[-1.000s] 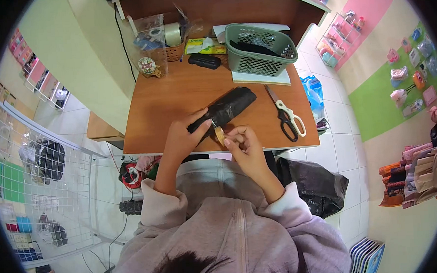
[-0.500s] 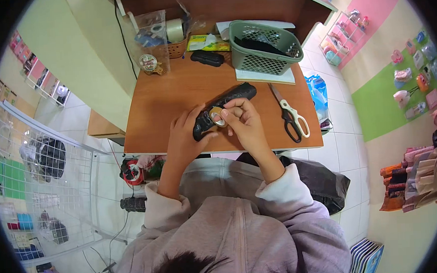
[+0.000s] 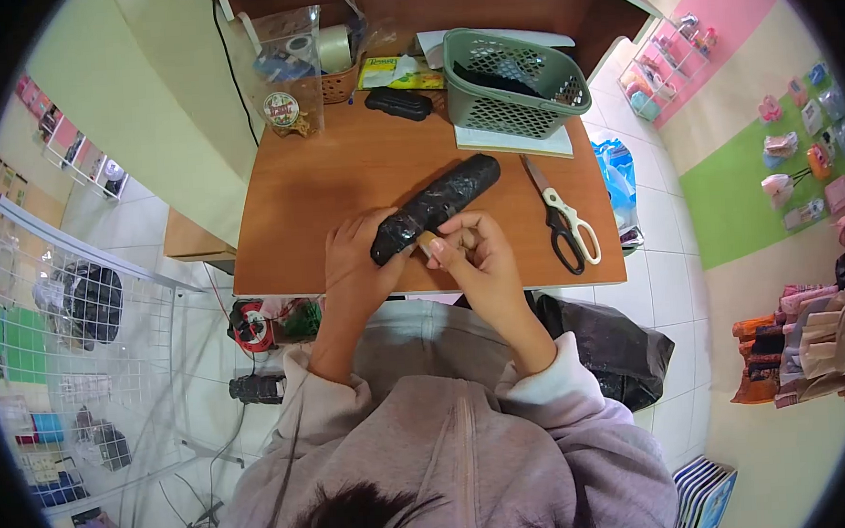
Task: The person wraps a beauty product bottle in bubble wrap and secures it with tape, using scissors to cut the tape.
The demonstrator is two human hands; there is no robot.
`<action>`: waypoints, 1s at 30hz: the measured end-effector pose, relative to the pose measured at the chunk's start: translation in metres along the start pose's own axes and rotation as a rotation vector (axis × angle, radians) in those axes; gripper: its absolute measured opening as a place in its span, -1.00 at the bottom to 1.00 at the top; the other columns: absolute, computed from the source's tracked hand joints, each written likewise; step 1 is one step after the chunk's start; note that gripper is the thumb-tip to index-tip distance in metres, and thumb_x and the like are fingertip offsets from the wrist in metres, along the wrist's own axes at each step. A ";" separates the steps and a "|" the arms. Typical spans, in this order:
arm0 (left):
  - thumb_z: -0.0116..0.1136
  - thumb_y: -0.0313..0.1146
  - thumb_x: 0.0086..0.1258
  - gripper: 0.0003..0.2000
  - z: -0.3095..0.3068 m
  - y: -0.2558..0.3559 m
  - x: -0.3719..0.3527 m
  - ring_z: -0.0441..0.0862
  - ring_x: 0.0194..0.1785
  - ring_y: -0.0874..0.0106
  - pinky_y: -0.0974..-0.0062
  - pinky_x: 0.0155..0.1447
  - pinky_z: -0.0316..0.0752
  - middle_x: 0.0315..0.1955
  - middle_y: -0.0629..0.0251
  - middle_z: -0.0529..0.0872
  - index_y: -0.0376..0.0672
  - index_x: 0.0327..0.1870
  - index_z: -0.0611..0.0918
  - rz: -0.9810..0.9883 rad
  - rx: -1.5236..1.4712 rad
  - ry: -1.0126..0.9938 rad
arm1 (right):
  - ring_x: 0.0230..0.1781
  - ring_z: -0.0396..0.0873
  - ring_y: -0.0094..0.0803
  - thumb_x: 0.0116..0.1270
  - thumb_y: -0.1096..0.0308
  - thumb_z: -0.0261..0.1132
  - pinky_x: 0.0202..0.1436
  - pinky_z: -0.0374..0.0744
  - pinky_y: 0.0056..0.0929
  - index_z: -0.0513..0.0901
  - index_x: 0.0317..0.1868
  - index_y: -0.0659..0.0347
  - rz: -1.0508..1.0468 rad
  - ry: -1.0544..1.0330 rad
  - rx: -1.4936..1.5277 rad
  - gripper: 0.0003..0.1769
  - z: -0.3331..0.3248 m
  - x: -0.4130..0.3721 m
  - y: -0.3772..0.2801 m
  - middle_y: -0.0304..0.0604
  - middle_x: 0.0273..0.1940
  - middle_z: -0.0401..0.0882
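A long black plastic-wrapped package (image 3: 443, 201) lies slantwise on the wooden desk (image 3: 304, 189), its far end pointing up and to the right. My left hand (image 3: 360, 262) is closed around its near left end, with the thumb on the near side. Between thumb and fingers, my right hand (image 3: 479, 251) pinches a small brown tape roll (image 3: 428, 244) close against the package's near side. The roll shows nearly edge-on. To the right lie scissors (image 3: 560, 217) with one black and one white handle, blades pointing away from me.
Toward the back of the desk stand a grey-green basket (image 3: 515, 116) on white paper, a black case (image 3: 398, 104), a yellow packet (image 3: 399, 74) and a brown basket (image 3: 340, 87) behind a clear bag (image 3: 293, 75). A white wire rack (image 3: 102, 357) is at the left.
My right hand has turned the tape roll from showing its open ring to nearly edge-on, lower beside the package. The package has shifted slightly; my left hand keeps its near end.
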State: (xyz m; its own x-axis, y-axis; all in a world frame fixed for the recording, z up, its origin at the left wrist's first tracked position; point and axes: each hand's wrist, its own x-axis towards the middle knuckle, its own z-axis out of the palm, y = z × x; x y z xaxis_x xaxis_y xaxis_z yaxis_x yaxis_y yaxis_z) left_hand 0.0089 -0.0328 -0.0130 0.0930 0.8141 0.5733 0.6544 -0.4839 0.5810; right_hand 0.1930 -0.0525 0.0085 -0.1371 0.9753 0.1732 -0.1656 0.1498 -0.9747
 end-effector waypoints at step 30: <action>0.44 -0.52 0.31 -0.84 -0.020 -0.017 0.000 0.72 -0.22 0.41 0.46 -0.08 0.59 -0.31 0.18 0.79 -0.33 -0.13 0.76 -0.193 -0.201 -0.064 | -0.46 0.56 -0.67 0.39 0.40 0.48 -0.41 0.49 -0.62 0.53 -0.09 0.25 -0.040 0.134 -0.212 -0.73 -0.009 -0.030 0.011 -0.19 -0.32 0.72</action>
State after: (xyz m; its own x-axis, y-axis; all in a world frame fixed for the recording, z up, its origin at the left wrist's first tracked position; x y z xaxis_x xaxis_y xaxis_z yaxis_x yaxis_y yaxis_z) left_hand -0.0174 -0.0309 -0.0110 0.0323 0.9127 0.4074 0.5033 -0.3670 0.7823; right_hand 0.2041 -0.0787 -0.0089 -0.0013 0.9787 0.2053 0.0420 0.2052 -0.9778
